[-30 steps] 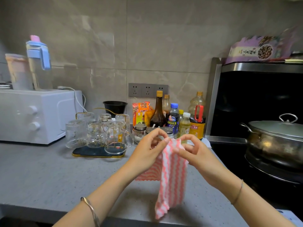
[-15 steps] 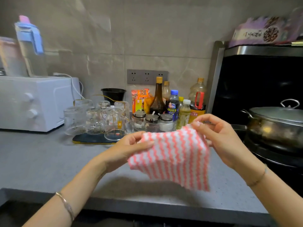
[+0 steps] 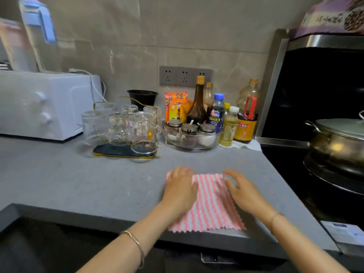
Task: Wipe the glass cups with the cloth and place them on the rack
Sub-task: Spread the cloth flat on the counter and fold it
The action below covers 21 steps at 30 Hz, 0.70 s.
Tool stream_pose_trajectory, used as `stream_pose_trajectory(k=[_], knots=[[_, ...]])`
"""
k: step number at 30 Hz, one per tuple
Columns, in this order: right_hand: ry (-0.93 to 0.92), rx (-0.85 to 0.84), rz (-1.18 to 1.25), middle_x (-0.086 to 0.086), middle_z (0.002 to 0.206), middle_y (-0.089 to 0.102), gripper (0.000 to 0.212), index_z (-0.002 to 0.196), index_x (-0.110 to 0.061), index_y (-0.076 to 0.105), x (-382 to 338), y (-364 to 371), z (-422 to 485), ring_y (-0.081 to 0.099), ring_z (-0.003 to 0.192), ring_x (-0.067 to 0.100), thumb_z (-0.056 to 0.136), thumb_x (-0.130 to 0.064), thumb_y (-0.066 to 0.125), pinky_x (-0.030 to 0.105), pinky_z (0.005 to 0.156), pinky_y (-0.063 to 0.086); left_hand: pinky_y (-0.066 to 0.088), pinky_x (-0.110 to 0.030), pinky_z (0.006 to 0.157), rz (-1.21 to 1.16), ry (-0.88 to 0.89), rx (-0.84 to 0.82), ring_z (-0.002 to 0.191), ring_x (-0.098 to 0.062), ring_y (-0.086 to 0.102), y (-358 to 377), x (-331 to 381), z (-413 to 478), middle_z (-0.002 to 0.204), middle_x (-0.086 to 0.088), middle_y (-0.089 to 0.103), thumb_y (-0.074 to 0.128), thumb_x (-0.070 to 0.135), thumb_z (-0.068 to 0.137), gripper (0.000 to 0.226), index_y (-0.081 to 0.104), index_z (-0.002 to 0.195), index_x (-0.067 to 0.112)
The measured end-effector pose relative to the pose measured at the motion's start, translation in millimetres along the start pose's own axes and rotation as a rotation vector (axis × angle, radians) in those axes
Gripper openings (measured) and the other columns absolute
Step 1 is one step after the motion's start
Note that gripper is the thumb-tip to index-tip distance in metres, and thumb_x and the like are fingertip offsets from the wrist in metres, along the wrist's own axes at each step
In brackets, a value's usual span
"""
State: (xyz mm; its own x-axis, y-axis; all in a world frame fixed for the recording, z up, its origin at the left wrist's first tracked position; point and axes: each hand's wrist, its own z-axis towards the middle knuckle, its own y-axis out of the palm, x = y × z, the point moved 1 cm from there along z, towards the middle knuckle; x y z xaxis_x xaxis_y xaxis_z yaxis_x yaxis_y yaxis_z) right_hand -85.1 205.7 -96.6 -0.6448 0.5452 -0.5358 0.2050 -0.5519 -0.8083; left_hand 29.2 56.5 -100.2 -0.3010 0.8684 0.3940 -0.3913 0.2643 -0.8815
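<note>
A pink-and-white striped cloth (image 3: 209,205) lies spread flat on the grey counter near its front edge. My left hand (image 3: 180,189) presses on the cloth's left part with flat fingers. My right hand (image 3: 243,191) lies with straight fingers on its right edge. Farther back to the left, several clear glass cups (image 3: 120,127) stand upside down on a dark rack (image 3: 110,151) with gold wire. One more glass cup (image 3: 95,127) stands inverted just left of the rack.
A white microwave (image 3: 43,105) sits at the back left. Behind the cloth stand a glass bowl of spice jars (image 3: 192,134), several bottles (image 3: 198,103) and a black bowl (image 3: 142,96). At the right a steel pot (image 3: 338,142) sits on a black stove.
The cloth, held up and unfolded between both hands before, now lies flat on the counter with both hands on top. The view tilted downward.
</note>
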Motion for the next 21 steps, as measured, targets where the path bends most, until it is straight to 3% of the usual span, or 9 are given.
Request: stream_pose_trajectory(k=[2, 4, 8, 15, 21], knots=[[-0.137, -0.104, -0.125, -0.001, 0.154, 0.028, 0.047, 0.144, -0.019, 0.035, -4.3, 16.7, -10.3, 0.02, 0.144, 0.013, 0.101, -0.037, 0.032, 0.014, 0.109, 0.004, 0.007, -0.035, 0.12, 0.061, 0.046, -0.143, 0.147, -0.024, 0.011, 20.1, 12.3, -5.3, 0.16, -0.007, 0.018, 0.027, 0.028, 0.104, 0.051, 0.02, 0.152, 0.015], [-0.221, -0.162, -0.281, -0.004, 0.158, 0.015, 0.055, 0.149, -0.021, 0.024, -6.4, 30.4, -12.9, 0.007, 0.147, 0.01, 0.1, -0.047, 0.021, 0.013, 0.107, -0.006, -0.003, -0.038, 0.12, 0.139, 0.028, -0.26, 0.149, -0.025, -0.003, 31.8, 14.8, -9.0, 0.163, -0.005, 0.001, 0.021, 0.03, 0.105, 0.054, 0.006, 0.155, 0.017], [-0.17, -0.261, -0.334, -0.001, 0.16, 0.004, 0.051, 0.151, -0.019, 0.013, -15.2, 41.4, -10.4, 0.001, 0.147, 0.01, 0.104, -0.035, 0.023, 0.022, 0.115, -0.005, -0.009, -0.036, 0.119, 0.165, -0.006, -0.29, 0.149, -0.022, -0.01, 28.9, 2.4, -11.1, 0.163, -0.002, -0.006, 0.018, 0.035, 0.105, 0.056, 0.001, 0.154, 0.014], [-0.184, -0.33, -0.387, 0.001, 0.16, -0.007, 0.056, 0.152, -0.026, 0.002, -50.3, 77.5, -0.3, -0.009, 0.147, 0.014, 0.101, -0.045, 0.017, 0.03, 0.119, -0.007, -0.007, -0.034, 0.119, 0.162, -0.015, -0.28, 0.149, -0.017, -0.008, 5.0, -51.4, -16.4, 0.163, 0.003, -0.005, 0.02, 0.039, 0.104, 0.058, 0.001, 0.155, 0.02], [-0.231, -0.399, -0.334, 0.003, 0.16, -0.009, 0.056, 0.152, -0.028, 0.002, -123.2, 124.0, 17.2, -0.011, 0.147, 0.017, 0.1, -0.049, 0.014, 0.031, 0.117, -0.009, -0.004, -0.034, 0.121, 0.187, -0.07, -0.259, 0.149, -0.014, -0.006, -35.6, -134.3, -23.6, 0.162, 0.005, -0.005, 0.021, 0.041, 0.104, 0.057, 0.001, 0.154, 0.023]])
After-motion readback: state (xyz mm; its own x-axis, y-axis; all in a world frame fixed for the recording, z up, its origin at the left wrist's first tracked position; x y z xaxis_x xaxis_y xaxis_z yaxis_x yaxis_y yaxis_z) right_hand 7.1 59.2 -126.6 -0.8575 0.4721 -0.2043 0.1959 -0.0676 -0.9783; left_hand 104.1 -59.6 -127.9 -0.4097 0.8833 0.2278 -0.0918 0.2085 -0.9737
